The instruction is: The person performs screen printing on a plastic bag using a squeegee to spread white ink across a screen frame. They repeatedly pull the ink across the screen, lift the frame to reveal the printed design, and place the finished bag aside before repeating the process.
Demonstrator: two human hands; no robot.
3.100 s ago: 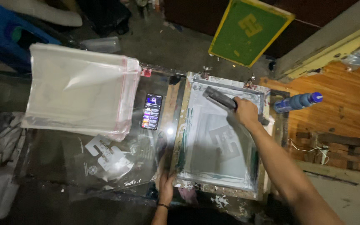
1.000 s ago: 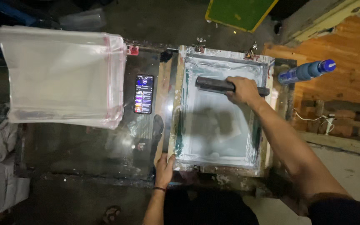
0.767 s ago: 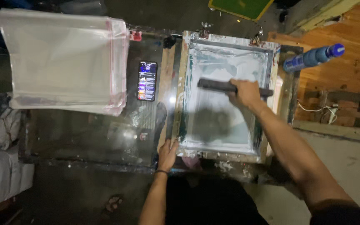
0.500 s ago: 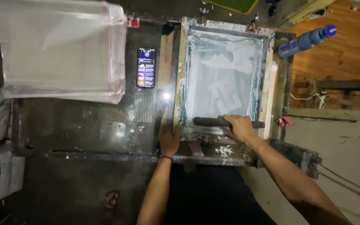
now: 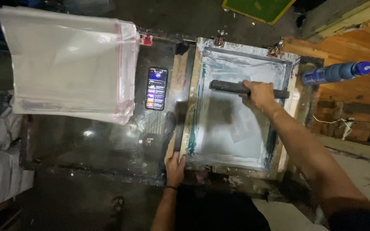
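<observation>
A wooden-framed printing screen (image 5: 193, 128) lies flat on a glass table, its mesh smeared with pale ink. My right hand (image 5: 260, 94) grips a dark squeegee (image 5: 230, 87) that rests across the far part of the mesh. My left hand (image 5: 175, 169) holds the near left corner of the frame. The design on the mesh is hidden under the ink.
A stack of clear plastic bags (image 5: 69, 64) lies at the far left. A lit phone (image 5: 156, 88) sits on the glass (image 5: 99, 145) beside the frame. A blue spray bottle (image 5: 335, 72) lies to the right, a green board (image 5: 258, 8) beyond. White cloth (image 5: 1, 175) hangs at left.
My right hand pulled the squeegee down to the near edge of the screen, then pushed it back to the far end. My left hand stayed on the frame's corner.
</observation>
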